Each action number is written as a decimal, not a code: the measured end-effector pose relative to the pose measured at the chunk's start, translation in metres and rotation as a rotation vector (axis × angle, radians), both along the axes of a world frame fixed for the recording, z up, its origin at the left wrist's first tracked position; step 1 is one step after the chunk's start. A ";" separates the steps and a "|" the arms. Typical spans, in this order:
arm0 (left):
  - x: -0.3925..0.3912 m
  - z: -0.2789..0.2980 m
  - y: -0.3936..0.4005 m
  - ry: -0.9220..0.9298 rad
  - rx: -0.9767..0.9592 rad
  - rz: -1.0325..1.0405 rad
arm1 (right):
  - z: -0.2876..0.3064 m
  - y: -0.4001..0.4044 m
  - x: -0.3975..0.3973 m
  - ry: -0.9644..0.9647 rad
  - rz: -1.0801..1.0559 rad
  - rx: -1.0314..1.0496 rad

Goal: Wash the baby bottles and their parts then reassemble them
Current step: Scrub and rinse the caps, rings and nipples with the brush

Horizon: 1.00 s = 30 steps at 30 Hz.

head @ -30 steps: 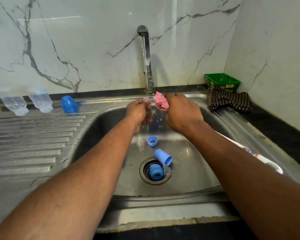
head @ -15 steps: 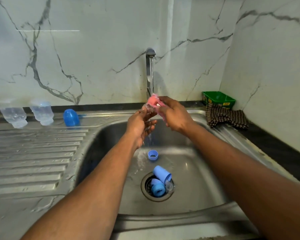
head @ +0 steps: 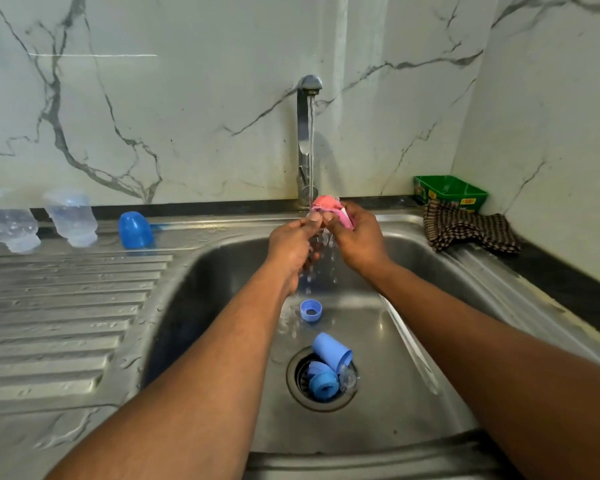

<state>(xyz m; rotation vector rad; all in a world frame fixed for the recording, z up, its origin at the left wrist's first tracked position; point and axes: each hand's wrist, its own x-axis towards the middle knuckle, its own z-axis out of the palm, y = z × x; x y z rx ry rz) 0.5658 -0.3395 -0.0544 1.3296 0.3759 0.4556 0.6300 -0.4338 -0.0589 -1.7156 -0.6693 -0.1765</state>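
Scrubbing a small part beneath the running chrome tap (head: pixel 305 140).
Right hand (head: pixel 357 237) clamps the crumpled pink sponge (head: pixel 328 207); left hand (head: pixel 291 244) pinches something hidden. The part should turn under the stream, above the steel sink (head: pixel 430 341).

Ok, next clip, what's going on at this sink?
A person is washing baby bottle parts under the running tap. The right hand holds a pink sponge; the left hand grips a small part I can't make out in the stream. A blue ring, a blue cap and further blue parts lie in the sink around the drain. Two clear bottles and another blue cap stand upside down on the drainboard.
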 end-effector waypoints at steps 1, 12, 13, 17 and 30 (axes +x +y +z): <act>0.000 0.001 0.000 -0.011 0.008 0.012 | 0.001 0.001 0.000 -0.002 -0.042 -0.029; -0.001 0.005 -0.003 -0.059 -0.009 0.102 | 0.008 -0.003 -0.008 0.162 -0.211 -0.073; -0.001 0.004 -0.004 -0.057 -0.001 0.095 | 0.007 -0.001 -0.010 0.182 -0.150 -0.087; -0.001 0.001 0.000 -0.085 -0.023 0.128 | 0.006 0.007 -0.012 0.186 0.046 -0.066; 0.001 0.002 -0.005 -0.041 0.053 0.177 | 0.007 -0.003 -0.004 0.104 -0.265 -0.024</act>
